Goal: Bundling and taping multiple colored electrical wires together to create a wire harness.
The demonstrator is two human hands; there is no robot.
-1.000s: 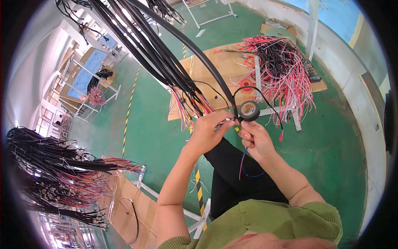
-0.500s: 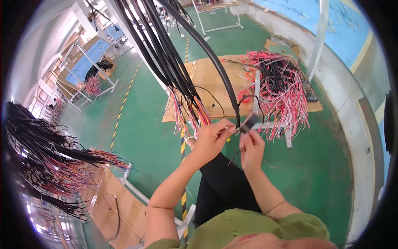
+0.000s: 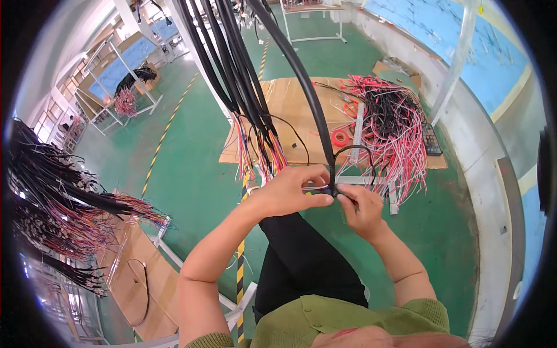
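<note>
Wiring workshop, heavy wire bundles (image 3: 64,203), striped floor tape (image 3: 240,284)

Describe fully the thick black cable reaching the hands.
The thick black cable looks smooth and rubbery. From the top edge it curves down rightward, nearly upright at its lower end, which sits between the left hand and right hand. A thin black lead arcs off rightward just above the hands. The fingers partly hide that end, so exact contact is unclear.
</note>
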